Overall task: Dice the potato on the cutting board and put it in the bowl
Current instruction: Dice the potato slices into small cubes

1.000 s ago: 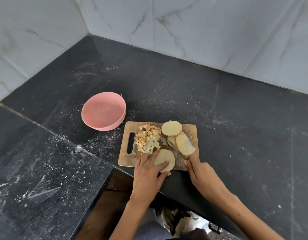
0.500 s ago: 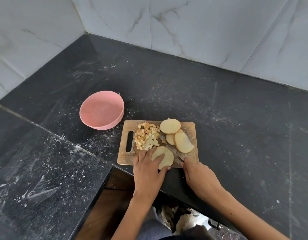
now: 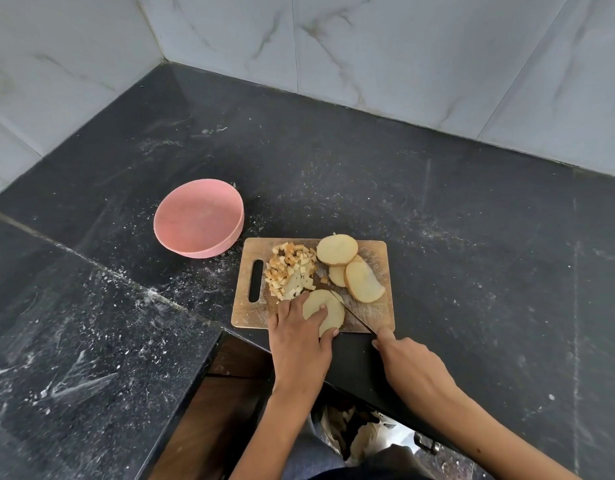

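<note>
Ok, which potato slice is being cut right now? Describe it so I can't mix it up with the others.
Find the wooden board on the black counter, right of the pink bowl. The slice lies at the board's near edge. Unlike the three slices stacked at the far right, it lies alone under the left hand, with the knife against its right side.

I'm seeing cutting board sitting at countertop front edge | bowl lying behind its left corner | dice left, slices right on it
</note>
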`<control>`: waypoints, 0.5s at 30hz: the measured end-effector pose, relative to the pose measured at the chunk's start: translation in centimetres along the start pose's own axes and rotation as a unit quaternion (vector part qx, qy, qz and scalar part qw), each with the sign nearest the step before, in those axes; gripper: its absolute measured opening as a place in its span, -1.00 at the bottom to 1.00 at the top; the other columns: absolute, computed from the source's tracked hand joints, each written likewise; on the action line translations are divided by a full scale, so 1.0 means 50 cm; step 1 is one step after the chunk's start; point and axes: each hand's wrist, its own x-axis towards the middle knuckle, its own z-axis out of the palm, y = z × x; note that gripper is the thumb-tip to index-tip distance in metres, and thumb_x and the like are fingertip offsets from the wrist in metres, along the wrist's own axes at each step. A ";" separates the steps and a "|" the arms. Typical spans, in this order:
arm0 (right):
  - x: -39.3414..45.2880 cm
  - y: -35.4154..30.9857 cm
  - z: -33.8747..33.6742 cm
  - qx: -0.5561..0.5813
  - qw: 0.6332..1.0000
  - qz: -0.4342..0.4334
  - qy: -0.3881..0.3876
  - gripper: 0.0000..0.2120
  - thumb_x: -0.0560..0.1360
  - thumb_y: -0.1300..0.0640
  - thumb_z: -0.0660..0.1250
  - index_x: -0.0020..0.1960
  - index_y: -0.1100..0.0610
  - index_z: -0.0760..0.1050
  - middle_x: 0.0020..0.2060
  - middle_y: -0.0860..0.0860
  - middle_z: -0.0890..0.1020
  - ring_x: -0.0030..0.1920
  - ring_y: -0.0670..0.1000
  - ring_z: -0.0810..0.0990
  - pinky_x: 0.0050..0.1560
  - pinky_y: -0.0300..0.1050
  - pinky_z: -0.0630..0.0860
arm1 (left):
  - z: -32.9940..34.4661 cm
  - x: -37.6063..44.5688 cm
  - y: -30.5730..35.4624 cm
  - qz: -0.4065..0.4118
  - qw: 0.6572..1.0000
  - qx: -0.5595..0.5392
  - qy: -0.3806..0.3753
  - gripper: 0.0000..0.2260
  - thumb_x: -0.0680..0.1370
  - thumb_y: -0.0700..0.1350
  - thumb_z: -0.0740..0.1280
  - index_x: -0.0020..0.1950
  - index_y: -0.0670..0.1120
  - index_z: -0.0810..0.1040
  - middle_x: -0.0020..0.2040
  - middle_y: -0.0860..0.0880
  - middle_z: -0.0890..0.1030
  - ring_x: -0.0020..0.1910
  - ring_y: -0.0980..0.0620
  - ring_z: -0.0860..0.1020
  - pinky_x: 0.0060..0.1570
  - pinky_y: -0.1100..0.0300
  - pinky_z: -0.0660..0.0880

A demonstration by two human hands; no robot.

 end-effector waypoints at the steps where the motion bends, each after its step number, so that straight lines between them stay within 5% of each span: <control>1: -0.006 0.003 0.000 0.000 1.000 0.000 0.000 -0.80 0.68 0.04 -0.09 0.17 0.12 0.21 -0.30 -0.03 0.35 -0.12 0.13 0.56 -0.18 -0.06 0.37 | 0.001 0.001 -0.001 0.001 1.000 -0.004 0.006 -0.66 0.16 0.05 0.66 -0.13 0.07 0.71 0.05 -0.03 0.65 0.03 -0.08 0.54 0.04 0.06 0.35; 7: -0.036 0.018 -0.008 0.040 0.999 -0.004 -0.001 -0.77 0.66 -0.06 -0.10 -0.05 0.06 0.16 -0.34 -0.04 0.38 -0.39 -0.05 0.36 -0.39 -0.16 0.28 | 0.000 0.000 -0.014 0.007 0.999 -0.043 0.006 -0.68 0.25 0.07 0.62 -0.04 0.07 0.71 0.12 -0.03 0.62 0.15 -0.02 0.33 0.09 0.07 0.27; 15: 0.008 -0.020 -0.018 0.109 0.993 -0.023 0.043 -0.75 0.66 -0.05 -0.05 -0.15 0.02 0.22 -0.35 -0.06 0.37 -0.37 -0.04 0.35 -0.24 -0.08 0.31 | -0.011 0.000 -0.027 0.024 0.993 -0.103 -0.042 -0.66 0.33 0.09 0.56 0.07 0.07 0.69 0.20 0.00 0.58 0.19 0.01 0.31 0.08 0.13 0.15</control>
